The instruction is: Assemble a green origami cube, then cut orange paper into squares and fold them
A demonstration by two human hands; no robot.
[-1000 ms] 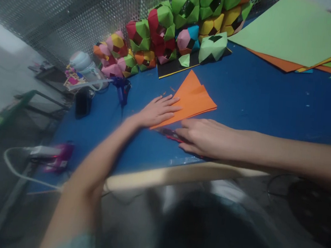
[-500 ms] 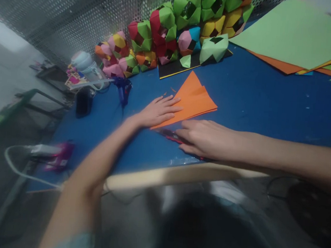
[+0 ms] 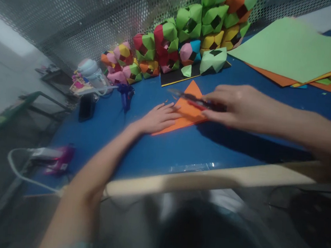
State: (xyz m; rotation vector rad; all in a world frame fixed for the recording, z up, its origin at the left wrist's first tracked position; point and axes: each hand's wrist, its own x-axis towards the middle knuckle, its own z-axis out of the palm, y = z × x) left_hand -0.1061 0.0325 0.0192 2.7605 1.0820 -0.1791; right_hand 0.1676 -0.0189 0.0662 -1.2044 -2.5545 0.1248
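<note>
A folded orange paper, pointed at the top, lies on the blue tabletop. My left hand rests flat on its left part with the fingers stretched out. Above the paper, my right hand is closed around black-and-red scissors. Their grey tips point left and are blurred by motion. The right hand hides the paper's right corner, and its shadow falls on the table below.
Colourful folded-paper blocks stand stacked along the back by a perforated metal panel. Paper sheets lie at the back right. Toward the left are a blue glue gun, a dark phone and a pink object with a white cable.
My right hand has lifted the scissors from the table near the front edge, up and to the right over the orange paper. My left hand stays on the paper. The view has shifted slightly.
</note>
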